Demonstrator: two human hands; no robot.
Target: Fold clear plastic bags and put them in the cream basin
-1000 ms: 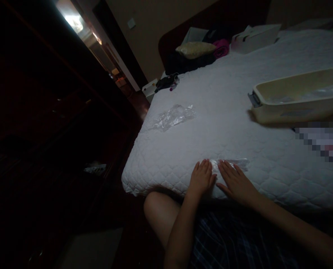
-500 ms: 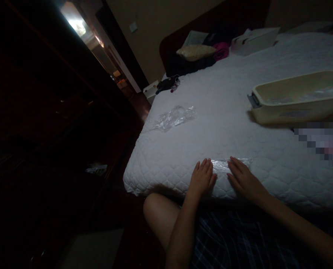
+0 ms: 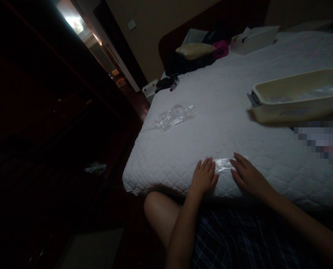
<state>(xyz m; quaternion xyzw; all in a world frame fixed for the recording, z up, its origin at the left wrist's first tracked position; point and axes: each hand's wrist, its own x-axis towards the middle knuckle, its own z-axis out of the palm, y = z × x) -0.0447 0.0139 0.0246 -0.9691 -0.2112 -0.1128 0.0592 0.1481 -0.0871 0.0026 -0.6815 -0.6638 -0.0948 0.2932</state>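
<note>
A flat clear plastic bag [image 3: 224,164] lies near the front edge of the white quilted bed [image 3: 228,112]. My left hand [image 3: 204,177] rests flat on its left end, fingers stretched out. On the bag's right end lies my right hand [image 3: 247,175], flat too, with its fingers spread. Most of the bag is hidden under my hands; only a strip shows between them. Neither hand grips anything.
A second crumpled clear plastic bag [image 3: 174,117] lies further up the bed. A cream plastic tub [image 3: 295,98] stands at the right. Cushions and clothes [image 3: 196,52] and a white box [image 3: 253,39] sit at the head end. Left of the bed are dark floor and furniture.
My right hand has slid to the right along the bag, away from my left hand, uncovering a strip of plastic between them. My left hand has stayed put.
</note>
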